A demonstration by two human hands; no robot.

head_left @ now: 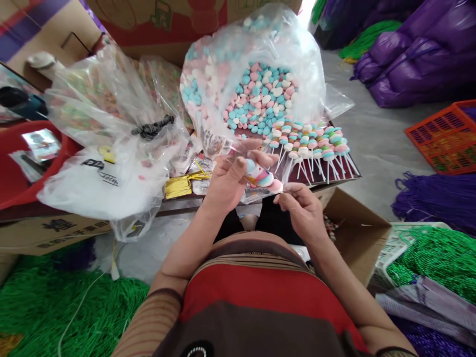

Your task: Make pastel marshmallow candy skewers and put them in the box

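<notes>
Near the table's front edge, my left hand [230,181] is wrapped round a candy skewer [262,176] of pink, white, blue and yellow pieces, which seems to sit in a clear wrapper. My right hand [302,206] pinches at the skewer's lower end, by the last pink and white piece; its stick is mostly hidden by the fingers. Behind my hands, several finished-looking candy skewers [310,141] lie piled with white sticks toward me. A large clear bag [305,64] holds loose pink, white and blue candies [256,96]. Yellow twist ties [178,187] lie left of my left hand.
A red basin [69,161] stands far left, beside a white plastic bag [100,191] and more candy bags [92,94]. An open cardboard box [349,223] is below right, near an orange crate [439,139] and a white basket [383,253].
</notes>
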